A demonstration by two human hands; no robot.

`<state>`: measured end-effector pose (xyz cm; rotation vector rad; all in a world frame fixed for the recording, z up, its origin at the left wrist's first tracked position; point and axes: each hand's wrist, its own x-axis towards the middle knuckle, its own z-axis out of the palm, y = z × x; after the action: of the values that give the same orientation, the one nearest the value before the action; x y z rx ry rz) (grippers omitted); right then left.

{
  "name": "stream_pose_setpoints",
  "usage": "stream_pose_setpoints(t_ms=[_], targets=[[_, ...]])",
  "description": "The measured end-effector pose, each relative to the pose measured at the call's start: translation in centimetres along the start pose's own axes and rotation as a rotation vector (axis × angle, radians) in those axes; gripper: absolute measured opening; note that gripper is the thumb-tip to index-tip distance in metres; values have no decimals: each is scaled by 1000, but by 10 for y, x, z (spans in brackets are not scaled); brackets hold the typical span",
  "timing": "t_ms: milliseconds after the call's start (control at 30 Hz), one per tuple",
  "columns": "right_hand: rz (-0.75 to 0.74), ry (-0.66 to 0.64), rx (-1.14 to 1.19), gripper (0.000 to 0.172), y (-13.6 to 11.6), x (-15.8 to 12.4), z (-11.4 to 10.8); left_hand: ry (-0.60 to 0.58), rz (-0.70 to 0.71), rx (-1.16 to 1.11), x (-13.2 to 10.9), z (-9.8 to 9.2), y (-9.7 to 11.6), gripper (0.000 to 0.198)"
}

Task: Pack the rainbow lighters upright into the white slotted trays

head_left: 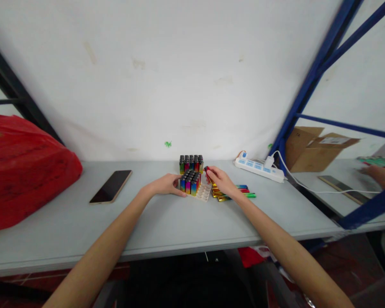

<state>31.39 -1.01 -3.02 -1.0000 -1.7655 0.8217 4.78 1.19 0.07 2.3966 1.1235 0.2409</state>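
Colourful metallic lighters (188, 185) with black tops stand upright, packed into the left part of a white tray with round holes (204, 193). Around the tray's left end curls my left hand (167, 185), its thumb along the front edge and fingers behind. My right hand (220, 179) pinches a lighter (207, 170), black end up, above the tray's right side; the fingers cover most of it. Beneath and beside that hand lie several loose lighters (239, 192) on their sides. Another upright block of lighters (191, 163) stands just behind the tray.
A phone (111, 187) lies left on the grey table (154, 231), near a red plastic bag (28, 171). On the right are a white power strip (259, 169) with a cable, a blue metal frame (303, 98) and a cardboard box (317, 149). Another person's hand (380, 173) shows far right.
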Motion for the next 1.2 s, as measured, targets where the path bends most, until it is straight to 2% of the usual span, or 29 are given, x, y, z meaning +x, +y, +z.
stream_pose_setpoints(t_ms=[200,333,567,733,833,900,1000,1100,1200], targets=[[-39,53,-47,29,2,-3,0,-21,9,-25,0,0,0,69],[-79,43,-107,26,3,-4,1,-23,1,-33,0,1,-2,69],[-156,-71,-351,20,-5,-4,-5,-8,15,-33,0,1,-3,68],[-165,-189,-425,21,-9,-4,-8,0,0,-30,1,2,-4,70],[-164,-237,-475,27,-8,-4,-21,-6,5,-26,1,2,-5,70],[-155,-202,-517,30,-5,-5,-37,-8,12,-25,1,2,-4,69],[-70,-168,-561,24,2,-8,-65,-4,8,-26,2,2,-4,67],[65,-281,-500,29,9,-11,-87,0,0,-19,3,3,-5,68],[115,-365,-461,27,15,-12,-94,5,-12,-12,4,4,-7,70]])
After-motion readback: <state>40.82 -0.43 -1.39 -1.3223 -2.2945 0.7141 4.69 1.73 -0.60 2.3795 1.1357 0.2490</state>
